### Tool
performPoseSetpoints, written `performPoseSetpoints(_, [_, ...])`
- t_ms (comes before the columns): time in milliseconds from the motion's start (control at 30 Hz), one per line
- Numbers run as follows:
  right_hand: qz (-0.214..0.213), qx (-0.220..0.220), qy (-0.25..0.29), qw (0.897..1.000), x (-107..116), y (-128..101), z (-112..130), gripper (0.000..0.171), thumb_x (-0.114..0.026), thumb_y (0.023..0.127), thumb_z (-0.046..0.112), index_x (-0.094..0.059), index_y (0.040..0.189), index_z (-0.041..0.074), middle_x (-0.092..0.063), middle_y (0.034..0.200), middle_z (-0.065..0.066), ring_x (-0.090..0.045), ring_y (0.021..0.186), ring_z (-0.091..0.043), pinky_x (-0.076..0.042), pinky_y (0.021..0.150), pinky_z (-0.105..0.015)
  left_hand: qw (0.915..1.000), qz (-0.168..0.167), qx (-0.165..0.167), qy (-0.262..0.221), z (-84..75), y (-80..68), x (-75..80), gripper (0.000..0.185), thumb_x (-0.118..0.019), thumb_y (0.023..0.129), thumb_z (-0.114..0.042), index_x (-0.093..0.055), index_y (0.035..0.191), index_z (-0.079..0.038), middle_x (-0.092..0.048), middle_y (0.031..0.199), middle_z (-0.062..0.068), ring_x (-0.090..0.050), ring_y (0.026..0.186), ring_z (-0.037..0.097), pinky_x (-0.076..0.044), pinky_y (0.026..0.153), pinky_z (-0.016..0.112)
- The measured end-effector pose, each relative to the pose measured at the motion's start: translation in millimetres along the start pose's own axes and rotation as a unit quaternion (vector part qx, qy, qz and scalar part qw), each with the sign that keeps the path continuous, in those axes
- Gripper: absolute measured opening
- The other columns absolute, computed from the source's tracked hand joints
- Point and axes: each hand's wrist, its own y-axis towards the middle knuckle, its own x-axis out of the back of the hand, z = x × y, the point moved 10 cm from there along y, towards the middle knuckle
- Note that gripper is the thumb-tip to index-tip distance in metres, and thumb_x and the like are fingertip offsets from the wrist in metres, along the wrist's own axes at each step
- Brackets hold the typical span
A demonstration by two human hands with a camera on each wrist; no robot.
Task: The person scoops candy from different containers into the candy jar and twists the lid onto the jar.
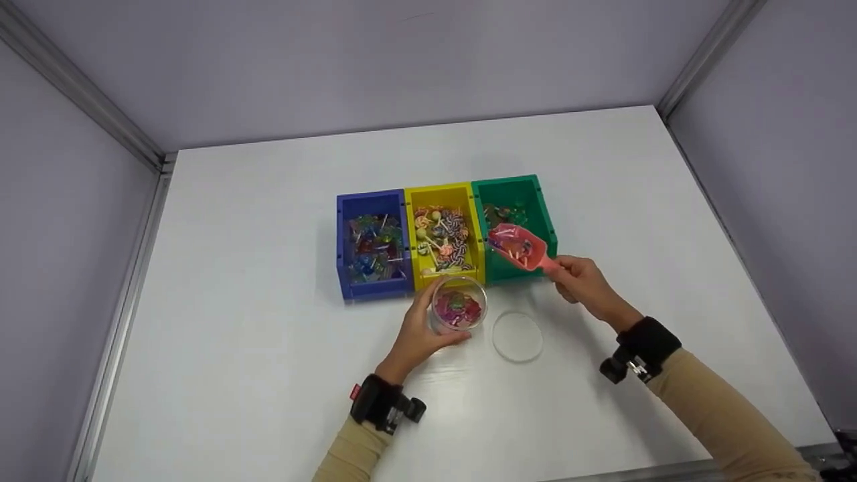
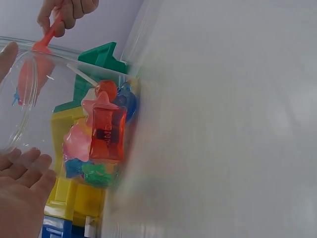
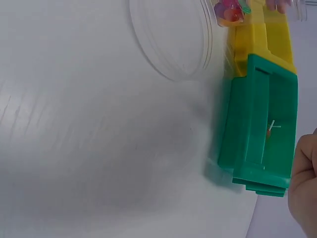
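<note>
My left hand (image 1: 416, 340) grips a clear plastic jar (image 2: 54, 99) from its left side, fingers and thumb around the wall. Colourful candies (image 2: 101, 134) lie in the jar's bottom, among them a red block, pink pieces and a lollipop with a white stick. My right hand (image 1: 589, 284) holds a pink scoop (image 1: 539, 260) by its handle, above the front of the green bin (image 1: 546, 221). Some small candies (image 1: 519, 249) sit in the scoop's bowl. To the right of the jar, a round clear lid (image 1: 517, 337) lies flat on the table.
Joined to the green bin are a yellow bin (image 1: 438, 195) with swirl lollipops (image 1: 452, 234) and a blue bin (image 1: 371, 201) with wrapped-looking translucent candies (image 1: 375, 248). They stand mid-table on the white table (image 1: 234, 335). Pale walls (image 1: 428, 67) close off the back and sides.
</note>
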Motion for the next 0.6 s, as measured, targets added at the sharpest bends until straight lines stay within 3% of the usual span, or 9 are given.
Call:
performPoseSetpoints(367, [0.105,0.038,-0.047,0.993,-19.3,-15.4,19.5,0.024,-0.046,0.102,0.012,-0.062,0.085,0.017,-0.033,0.056,-0.008,-0.028,0.045,-0.022,-0.021,0.038,-0.033,0.9999,-0.009,0.000,-0.015,6.1,0.0,-0.7,0.096,-0.084,0.073,-0.035,-0.033,0.150,-0.009,-0.042,0.151,0.012,-0.038,0.143,0.030,-0.031,0.121,0.050])
performPoseSetpoints(600, [0.124,0.028,-0.104,0.986,-24.2,-26.1,20.8,0.013,-0.051,0.099,0.009,-0.062,0.094,0.006,-0.036,0.057,-0.008,-0.031,0.044,-0.014,-0.028,0.038,-0.022,0.9999,-0.004,0.002,-0.011,7.0,1.5,-2.1,0.096,-0.083,0.072,-0.038,-0.033,0.150,-0.011,-0.042,0.151,0.011,-0.038,0.143,0.030,-0.031,0.120,0.051])
